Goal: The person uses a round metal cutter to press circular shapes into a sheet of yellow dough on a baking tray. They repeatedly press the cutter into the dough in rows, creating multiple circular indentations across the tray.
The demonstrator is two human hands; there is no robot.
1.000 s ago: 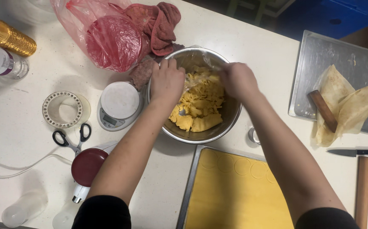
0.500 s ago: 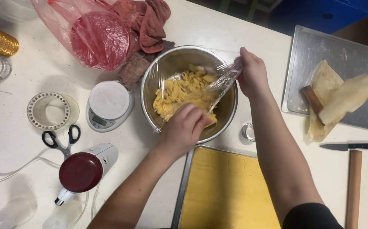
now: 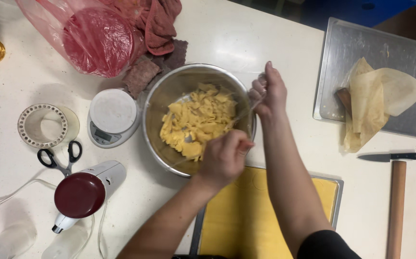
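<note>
Head view looks straight down on a white table (image 3: 275,33) where a round stainless steel mixing bowl (image 3: 169,91) sits near the middle, holding torn pieces of pale yellow dough (image 3: 196,122). A sheet of clear plastic film (image 3: 244,112) stretches across the bowl's right side. The left hand (image 3: 225,158) is over the bowl's near right rim, fingers curled tight and pinching the film's near edge. The right hand (image 3: 268,93) is just beyond the bowl's right rim, fingers bunched narrowly around the film's far edge, so the film runs taut between the two hands. Just left of the bowl, touching or nearly touching it, stands a small white digital kitchen scale (image 3: 112,117). Farther left lie a white perforated ring (image 3: 42,125), black-handled scissors (image 3: 59,156) and a white hand mixer with a dark red round end (image 3: 85,192). Behind the bowl are a pink plastic bag with a red round thing inside (image 3: 90,38) and a crumpled dark red cloth (image 3: 157,21). Near the person, beside the forearms, a metal tray lined with a yellow mat (image 3: 246,220) lies flat. To the right, a bare metal baking tray (image 3: 361,52) carries crumpled brown paper (image 3: 376,96); nearer lie a black-handled knife (image 3: 388,157) and a wooden rolling pin (image 3: 396,206).
</note>
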